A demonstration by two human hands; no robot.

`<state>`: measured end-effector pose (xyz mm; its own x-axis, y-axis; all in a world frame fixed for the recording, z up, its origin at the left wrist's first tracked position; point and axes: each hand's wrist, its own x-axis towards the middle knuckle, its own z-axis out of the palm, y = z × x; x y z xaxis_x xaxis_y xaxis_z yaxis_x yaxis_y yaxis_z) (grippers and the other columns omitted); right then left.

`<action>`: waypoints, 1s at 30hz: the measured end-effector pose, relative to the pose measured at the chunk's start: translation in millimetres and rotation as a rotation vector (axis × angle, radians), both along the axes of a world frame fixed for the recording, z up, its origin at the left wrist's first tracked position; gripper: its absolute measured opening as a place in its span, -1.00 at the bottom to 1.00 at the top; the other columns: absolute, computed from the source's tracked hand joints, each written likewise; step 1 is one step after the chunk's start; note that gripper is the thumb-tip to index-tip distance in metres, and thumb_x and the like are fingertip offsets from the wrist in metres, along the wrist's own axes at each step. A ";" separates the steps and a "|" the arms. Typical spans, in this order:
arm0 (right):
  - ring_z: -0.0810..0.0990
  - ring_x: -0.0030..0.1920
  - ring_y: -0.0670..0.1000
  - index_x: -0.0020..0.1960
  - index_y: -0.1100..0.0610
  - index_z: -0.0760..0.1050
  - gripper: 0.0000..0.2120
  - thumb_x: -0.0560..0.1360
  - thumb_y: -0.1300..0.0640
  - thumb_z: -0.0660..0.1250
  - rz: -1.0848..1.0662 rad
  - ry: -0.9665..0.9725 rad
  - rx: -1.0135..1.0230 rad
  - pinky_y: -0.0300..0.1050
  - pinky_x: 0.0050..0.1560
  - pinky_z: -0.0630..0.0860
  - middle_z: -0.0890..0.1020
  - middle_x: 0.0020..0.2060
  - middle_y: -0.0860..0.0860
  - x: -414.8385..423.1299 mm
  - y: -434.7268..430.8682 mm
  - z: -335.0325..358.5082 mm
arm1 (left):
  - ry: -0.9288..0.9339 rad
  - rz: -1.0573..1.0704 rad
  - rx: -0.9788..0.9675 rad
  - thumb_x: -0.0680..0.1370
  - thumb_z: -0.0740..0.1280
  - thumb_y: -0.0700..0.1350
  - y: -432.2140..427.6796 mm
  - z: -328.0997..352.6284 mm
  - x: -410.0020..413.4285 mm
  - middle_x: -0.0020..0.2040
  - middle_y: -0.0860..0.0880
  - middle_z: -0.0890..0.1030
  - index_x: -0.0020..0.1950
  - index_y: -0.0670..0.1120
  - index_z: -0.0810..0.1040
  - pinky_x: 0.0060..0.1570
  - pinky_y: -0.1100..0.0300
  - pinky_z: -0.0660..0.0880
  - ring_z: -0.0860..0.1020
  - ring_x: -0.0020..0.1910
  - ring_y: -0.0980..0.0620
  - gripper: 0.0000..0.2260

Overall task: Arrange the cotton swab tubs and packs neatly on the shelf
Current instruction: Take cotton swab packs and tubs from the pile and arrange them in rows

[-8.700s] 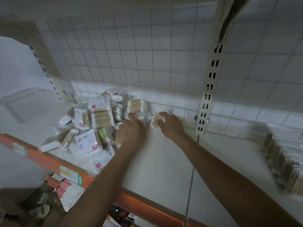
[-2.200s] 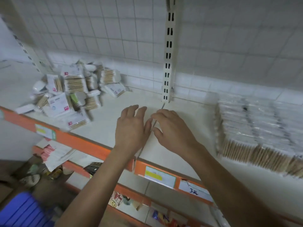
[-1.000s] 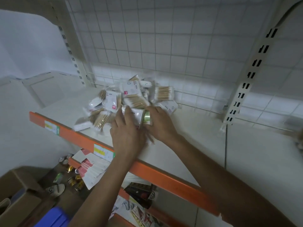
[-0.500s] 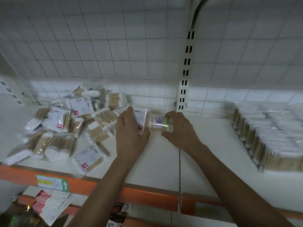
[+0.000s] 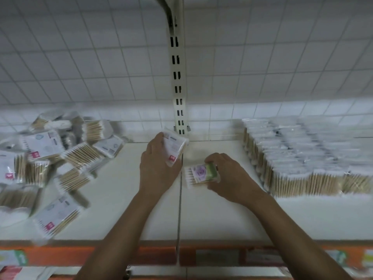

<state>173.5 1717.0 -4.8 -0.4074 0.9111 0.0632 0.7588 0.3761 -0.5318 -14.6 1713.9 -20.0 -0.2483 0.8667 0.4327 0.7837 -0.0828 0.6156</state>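
My left hand (image 5: 156,168) grips a flat white pack of cotton swabs (image 5: 174,147) with a small red mark, held upright above the middle of the white shelf (image 5: 125,190). My right hand (image 5: 232,176) holds a clear tub of swabs (image 5: 201,174) with a purple flower and green label, lying on its side on the shelf right of the seam. A loose heap of packs and tubs (image 5: 56,158) lies at the left. Neat rows of packs (image 5: 302,156) stand at the right.
A slotted white upright (image 5: 177,81) rises at the back in front of a wire grid panel. The shelf's orange front edge (image 5: 157,255) carries price labels. More goods show on a lower shelf at the bottom left.
Both hands have moved right from the heap toward the seam, carrying the pack and the tub. The tub has come down onto the shelf; the view has swung right, showing more of the neat rows.
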 end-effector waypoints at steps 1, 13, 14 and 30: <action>0.49 0.05 0.00 0.24 0.05 0.34 -0.49 0.36 0.20 0.45 0.009 -0.006 -0.009 -0.24 -0.04 0.41 0.43 0.13 -0.01 3.2 -0.5 -0.4 | -0.004 -0.022 -0.008 0.39 0.47 -0.10 1.8 1.1 3.6 0.29 -0.03 0.44 0.42 -0.11 0.27 0.05 0.22 0.28 0.43 0.22 -0.04 -0.35; 0.52 0.04 -0.03 0.20 0.04 0.35 -0.50 0.34 0.17 0.49 -0.024 0.111 0.002 -0.16 0.01 0.49 0.46 0.10 -0.04 38.5 -10.6 16.6 | -0.149 -0.078 -0.068 0.42 0.45 -0.04 9.0 13.2 29.2 0.27 0.01 0.45 0.43 -0.05 0.25 0.08 0.18 0.36 0.45 0.23 0.00 -0.36; 0.51 0.04 -0.05 0.20 0.03 0.35 -0.49 0.34 0.16 0.49 -0.042 0.126 0.003 -0.17 0.01 0.49 0.47 0.10 -0.05 42.1 -13.8 17.9 | -0.162 -0.078 -0.070 0.42 0.46 -0.03 8.9 13.5 30.7 0.28 0.01 0.45 0.44 -0.04 0.26 0.10 0.16 0.39 0.45 0.23 0.00 -0.35; 0.48 0.05 -0.05 0.32 0.07 0.30 -0.37 0.34 0.17 0.51 -0.311 0.449 0.152 -0.34 0.02 0.45 0.43 0.12 -0.04 100.7 -67.7 15.4 | -0.188 -0.288 0.012 0.39 0.49 0.06 -27.7 29.4 105.1 0.19 0.20 0.42 0.38 0.04 0.33 0.16 0.15 0.43 0.43 0.15 0.17 -0.39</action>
<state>274.2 1649.2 10.6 -0.0245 0.9510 0.3082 0.5576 0.2689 -0.7854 90.5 1686.2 9.4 -0.0704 0.9078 0.4134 0.5995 -0.2927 0.7449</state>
